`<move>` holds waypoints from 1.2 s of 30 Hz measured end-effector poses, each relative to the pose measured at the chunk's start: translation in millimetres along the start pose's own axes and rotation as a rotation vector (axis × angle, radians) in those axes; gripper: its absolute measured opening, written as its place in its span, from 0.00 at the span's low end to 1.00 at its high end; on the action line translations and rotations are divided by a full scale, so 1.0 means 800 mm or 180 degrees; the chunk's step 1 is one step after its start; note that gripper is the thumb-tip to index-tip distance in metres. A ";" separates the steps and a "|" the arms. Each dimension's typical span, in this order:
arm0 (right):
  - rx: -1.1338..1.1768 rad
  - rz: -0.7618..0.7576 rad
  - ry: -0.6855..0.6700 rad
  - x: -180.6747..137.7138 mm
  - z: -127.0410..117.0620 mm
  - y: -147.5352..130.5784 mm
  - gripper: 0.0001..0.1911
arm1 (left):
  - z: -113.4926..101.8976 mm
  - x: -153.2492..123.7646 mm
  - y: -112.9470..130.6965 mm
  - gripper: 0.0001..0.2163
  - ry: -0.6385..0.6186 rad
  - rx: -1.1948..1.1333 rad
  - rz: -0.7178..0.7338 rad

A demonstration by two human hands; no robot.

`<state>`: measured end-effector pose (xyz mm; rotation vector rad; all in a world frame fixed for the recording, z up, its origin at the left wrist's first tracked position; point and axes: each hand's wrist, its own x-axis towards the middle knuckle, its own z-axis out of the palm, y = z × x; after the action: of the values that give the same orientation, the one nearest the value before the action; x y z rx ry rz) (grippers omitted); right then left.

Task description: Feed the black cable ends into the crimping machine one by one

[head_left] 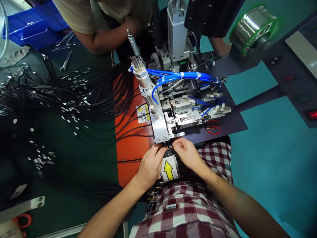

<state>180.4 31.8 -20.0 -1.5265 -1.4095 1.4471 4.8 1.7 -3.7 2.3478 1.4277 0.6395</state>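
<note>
OK, sm. metallic piece (170,146) sits btwn the fingertips, at front edge of the machine's silvery, flat-faced metal block (160,127), over a dark rail; too tiny to make out its shape. L hand (151,163): fingers bent, thumb tip close by the piece; can't tell if clamped on it. R hand (186,151): fingers curled, thumb & index tips drawn close at its other side; grip can't be told either. Just below, glossy white label (169,169) w/ yellow arrow. Next to L hand, smooth orange-red plate (130,145), crossed by thin, rubbery-looking black cables (104,94), many w/ shiny tips, fanned over dark green bench (86,158). Above block, bendy blue tubes (183,76), bundled w/ pale ties. Further out: red-handled snips (213,127), steel spanners (65,61), ribbed blue plastic bin (34,28), round green-rimmed reel (255,26) of silvery wire, co-worker's bare arm (111,36).
</note>
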 end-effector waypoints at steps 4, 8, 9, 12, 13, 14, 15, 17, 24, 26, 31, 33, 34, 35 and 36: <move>0.0651 0.0582 -0.0108 -0.009 -0.002 0.010 0.11 | 0.001 -0.001 0.000 0.11 -0.0018 0.0042 -0.0006; 0.0702 0.0405 0.0078 -0.028 0.007 0.012 0.12 | 0.001 -0.001 0.000 0.11 -0.0049 0.0044 -0.0010; 0.0641 0.0362 0.0155 -0.032 0.010 0.010 0.12 | 0.001 -0.001 0.000 0.11 -0.0033 0.0048 -0.0006; -0.0088 0.0006 0.0389 -0.034 0.014 0.001 0.09 | 0.000 0.000 0.001 0.11 0.0003 0.0035 -0.0003; -0.0448 -0.0198 0.0414 -0.034 0.012 -0.002 0.08 | 0.000 0.000 0.001 0.11 0.0009 0.0025 0.0001; -0.0789 -0.0414 0.0401 -0.032 0.010 -0.005 0.08 | 0.000 0.001 0.002 0.11 0.0016 0.0014 0.0005; -0.1059 -0.0610 0.0368 -0.031 0.006 -0.007 0.08 | -0.001 0.001 0.002 0.11 0.0021 0.0000 0.0007; -0.1341 -0.0855 0.0276 -0.029 0.000 -0.010 0.08 | -0.001 0.002 0.003 0.11 0.0013 -0.0039 0.0002; -0.1381 -0.0977 0.0094 -0.025 -0.004 -0.007 0.08 | -0.002 0.003 0.003 0.10 0.0034 -0.0081 0.0008; -0.1392 -0.0985 0.0087 -0.025 -0.004 -0.008 0.08 | -0.002 0.003 0.003 0.10 0.0050 -0.0086 0.0012; -0.1333 -0.0920 0.0043 -0.023 -0.006 -0.013 0.08 | -0.003 0.003 0.003 0.10 0.0068 -0.0079 0.0066; -0.1155 -0.0792 0.0012 -0.020 -0.006 -0.011 0.07 | -0.003 0.003 0.003 0.10 0.0077 -0.0080 0.0068; -0.0961 -0.0676 -0.0021 -0.018 -0.005 -0.009 0.07 | -0.003 0.003 0.002 0.10 0.0082 -0.0078 0.0057; -0.0682 -0.0521 -0.0068 -0.016 -0.004 -0.005 0.07 | -0.003 0.003 0.002 0.10 0.0081 -0.0076 0.0043; -0.0339 -0.0335 -0.0133 -0.014 -0.003 -0.001 0.07 | -0.003 0.003 0.002 0.10 0.0079 -0.0078 0.0031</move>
<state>184.7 21.9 -15.4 -1.4702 -1.5902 1.3672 6.1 3.3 -0.6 2.3372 1.4115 0.6870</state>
